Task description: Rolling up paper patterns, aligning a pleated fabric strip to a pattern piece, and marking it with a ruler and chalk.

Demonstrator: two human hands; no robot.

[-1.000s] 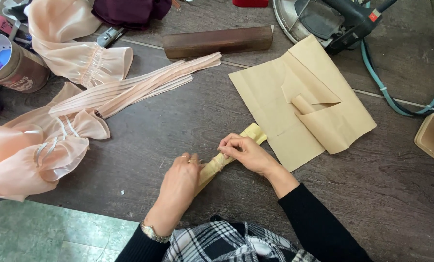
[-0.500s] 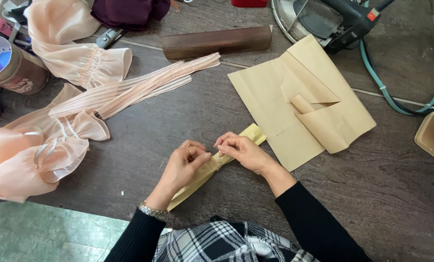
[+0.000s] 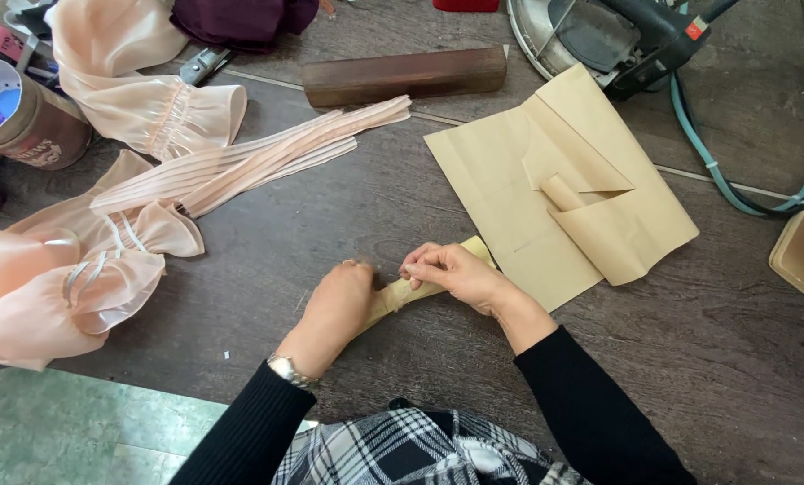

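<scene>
Both hands — left hand (image 3: 337, 301), right hand (image 3: 451, 272) — fingers pinched on the paper strip (image 3: 400, 293): light, creasable, probably best gripped near its ends.

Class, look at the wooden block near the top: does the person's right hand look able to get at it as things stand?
Probably yes: bare table lies between the right hand and the wooden block, though that hand now grips the paper strip.

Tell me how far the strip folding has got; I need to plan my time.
Partly done: the tan strip is creased narrow between the left hand and right hand, which pinch it. Its far end by the tan paper sheet looks wider, apparently not yet folded.
</scene>
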